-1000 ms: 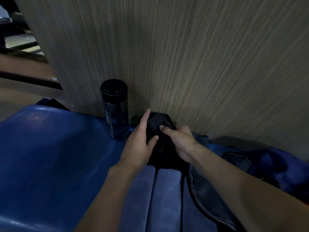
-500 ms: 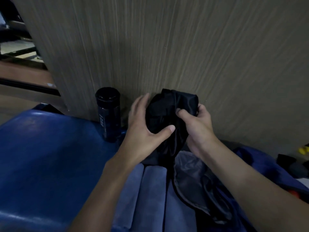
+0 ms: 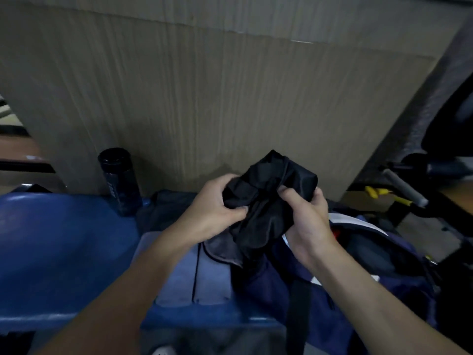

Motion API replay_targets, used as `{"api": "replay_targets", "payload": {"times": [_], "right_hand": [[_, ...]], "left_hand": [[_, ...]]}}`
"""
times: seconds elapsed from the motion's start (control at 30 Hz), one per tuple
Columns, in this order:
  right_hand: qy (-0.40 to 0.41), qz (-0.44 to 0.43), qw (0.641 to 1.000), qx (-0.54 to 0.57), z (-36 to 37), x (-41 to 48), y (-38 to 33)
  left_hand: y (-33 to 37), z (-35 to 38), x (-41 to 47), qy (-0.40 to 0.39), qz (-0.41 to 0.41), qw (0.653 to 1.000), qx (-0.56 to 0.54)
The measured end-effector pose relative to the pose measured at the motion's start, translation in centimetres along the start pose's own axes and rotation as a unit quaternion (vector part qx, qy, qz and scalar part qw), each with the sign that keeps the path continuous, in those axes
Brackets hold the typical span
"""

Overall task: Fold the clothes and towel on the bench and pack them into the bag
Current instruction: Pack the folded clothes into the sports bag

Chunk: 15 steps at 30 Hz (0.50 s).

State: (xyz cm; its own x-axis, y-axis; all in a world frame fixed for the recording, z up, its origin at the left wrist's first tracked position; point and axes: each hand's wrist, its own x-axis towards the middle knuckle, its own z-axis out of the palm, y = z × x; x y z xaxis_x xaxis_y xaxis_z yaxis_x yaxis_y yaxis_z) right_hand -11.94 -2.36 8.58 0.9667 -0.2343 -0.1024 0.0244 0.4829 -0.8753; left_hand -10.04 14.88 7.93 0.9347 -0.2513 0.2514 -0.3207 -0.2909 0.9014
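A bunched black garment hangs in the air above the bench, its lower end drooping with a grey lining showing. My left hand grips its left side and my right hand grips its right side. Below and to the right lies the navy bag, its mouth open and a black strap hanging down its front. A folded light-blue towel lies on the blue bench under my left forearm. Another dark cloth lies behind the towel by the wall.
A dark water bottle stands on the bench against the wood-grain wall panel. To the right are black gym equipment and a yellow-handled item on the floor.
Both hands have lifted the black garment off the bench and carried it to the right, over the open bag. The view has swung right with them.
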Motion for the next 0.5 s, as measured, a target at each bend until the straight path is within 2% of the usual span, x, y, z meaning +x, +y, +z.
{"api": "replay_targets", "payload": {"times": [0.13,0.23,0.4,0.5], "right_hand": [[-0.025,0.013,0.999,-0.024,-5.4,-1.8,-2.4],[-0.016,0.007,0.996,-0.092,-8.1,-2.6,-4.3],[0.092,-0.047,0.989,-0.105,-9.9,-3.2,-5.5],[0.124,-0.055,0.988,-0.067,-10.5,-3.4,-5.9]], "left_hand": [[2.3,1.7,-0.4,-0.073,0.021,0.997,0.033],[3.9,3.7,-0.4,-0.138,0.026,0.988,0.058],[6.6,7.4,-1.2,-0.185,-0.008,0.983,0.015],[6.8,9.3,-1.9,-0.201,-0.002,0.978,0.049]]}}
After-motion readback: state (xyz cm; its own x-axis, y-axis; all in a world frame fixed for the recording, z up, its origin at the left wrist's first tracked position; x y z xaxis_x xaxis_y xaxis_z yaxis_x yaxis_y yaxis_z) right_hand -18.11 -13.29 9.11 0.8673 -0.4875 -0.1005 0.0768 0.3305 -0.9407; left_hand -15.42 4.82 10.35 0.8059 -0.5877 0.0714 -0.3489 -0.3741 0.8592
